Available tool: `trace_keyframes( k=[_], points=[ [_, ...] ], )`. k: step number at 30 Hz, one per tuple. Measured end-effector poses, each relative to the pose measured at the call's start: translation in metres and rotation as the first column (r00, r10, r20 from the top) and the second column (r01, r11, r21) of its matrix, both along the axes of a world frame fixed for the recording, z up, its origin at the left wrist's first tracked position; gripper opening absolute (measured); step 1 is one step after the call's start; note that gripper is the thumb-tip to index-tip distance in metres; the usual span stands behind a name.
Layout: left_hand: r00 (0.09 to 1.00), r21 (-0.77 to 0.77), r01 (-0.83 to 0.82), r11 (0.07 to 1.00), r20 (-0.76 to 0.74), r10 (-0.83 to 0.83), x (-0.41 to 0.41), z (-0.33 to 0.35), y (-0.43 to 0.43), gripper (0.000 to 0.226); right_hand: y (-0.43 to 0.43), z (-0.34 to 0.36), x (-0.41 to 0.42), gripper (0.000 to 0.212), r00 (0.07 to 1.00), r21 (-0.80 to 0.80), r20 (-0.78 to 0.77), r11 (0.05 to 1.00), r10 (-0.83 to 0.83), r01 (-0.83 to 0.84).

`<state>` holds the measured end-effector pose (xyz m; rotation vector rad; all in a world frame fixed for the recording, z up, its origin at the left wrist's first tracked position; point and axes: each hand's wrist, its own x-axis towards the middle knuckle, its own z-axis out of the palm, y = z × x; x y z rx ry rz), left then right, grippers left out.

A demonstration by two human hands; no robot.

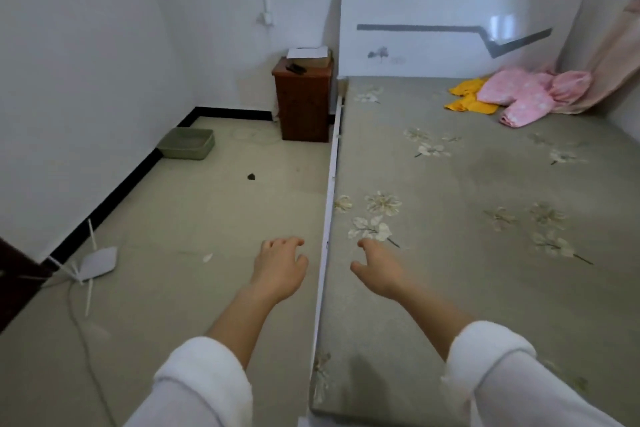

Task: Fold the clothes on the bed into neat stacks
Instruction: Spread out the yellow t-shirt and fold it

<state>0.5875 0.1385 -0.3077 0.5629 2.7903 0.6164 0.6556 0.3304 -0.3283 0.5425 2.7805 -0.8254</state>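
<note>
Both hands (329,270) empty, w/ pink clothes (526,95) at bed's (467,270) far corner.

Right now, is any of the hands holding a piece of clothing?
No, the left hand and right hand hold nothing; the pink garment and yellow garment lie far off by the headboard.

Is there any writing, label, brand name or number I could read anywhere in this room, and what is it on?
No text can be read anywhere in this view.
White paper on the brown nightstand: too small and blurred to show any writing.
Headboard: only a grey stripe and a faint smudge-like mark, no letters.
Pink garment and yellow garment: a pale speckled pattern on the pink one, no visible labels.
White device on the floor: no legible marking.
</note>
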Motion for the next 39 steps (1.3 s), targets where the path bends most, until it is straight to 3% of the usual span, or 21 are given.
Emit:
trace_keyframes(
  k=[9,21,33,39],
  points=[
    [0.993,-0.044,0.117,0.992,-0.03,-0.118,-0.139,-0.009,-0.006,0.043,-0.015,-0.008,-0.14,0.059,0.998,-0.012,-0.053,0.999,-0.044,0.043],
    [0.957,-0.062,0.285,0.956,-0.033,-0.288,-0.334,0.016,0.028,0.044,0.001,0.016,-0.299,0.048,0.98,0.026,-0.012,0.98,-0.199,0.199],
    [0.887,-0.095,0.447,0.889,-0.08,-0.455,-0.61,0.026,0.073,0.046,0.032,0.019,-0.541,0.056,0.923,0.041,-0.012,0.922,-0.385,0.385],
    [0.834,-0.057,0.543,0.838,-0.081,-0.546,-0.713,0.03,0.143,0.045,0.087,0.029,-0.629,0.055,0.874,0.054,-0.003,0.873,-0.485,0.485]
  ],
)
